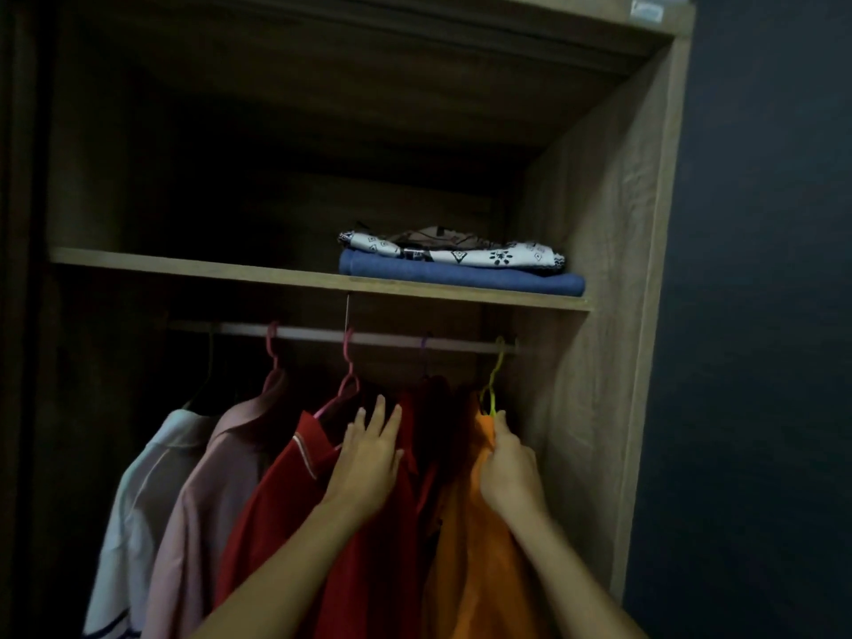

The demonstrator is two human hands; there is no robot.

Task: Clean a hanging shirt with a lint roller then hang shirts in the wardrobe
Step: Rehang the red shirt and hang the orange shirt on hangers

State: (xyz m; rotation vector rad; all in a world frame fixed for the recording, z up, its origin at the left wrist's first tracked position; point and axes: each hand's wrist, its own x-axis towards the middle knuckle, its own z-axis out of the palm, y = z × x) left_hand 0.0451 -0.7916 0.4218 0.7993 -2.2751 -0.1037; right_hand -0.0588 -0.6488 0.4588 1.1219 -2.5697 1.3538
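Several shirts hang from a white rail (387, 339) inside a wooden wardrobe. At the far right is an orange shirt (470, 560) on a yellow-green hanger (494, 380). My right hand (509, 468) grips that shirt at its collar, just under the hanger. My left hand (371, 458) lies flat with straight fingers on a red shirt (295, 514) that hangs on a pink hanger (346, 385). A pink shirt (216, 481) and a white shirt (138, 505) hang further left. No lint roller is in view.
A wooden shelf (207, 269) runs above the rail and carries a folded blue garment (461, 275) with a black-and-white patterned cloth (502, 255) on top. The wardrobe's right side panel (613, 315) stands close to the orange shirt. A dark wall (760, 315) is beyond.
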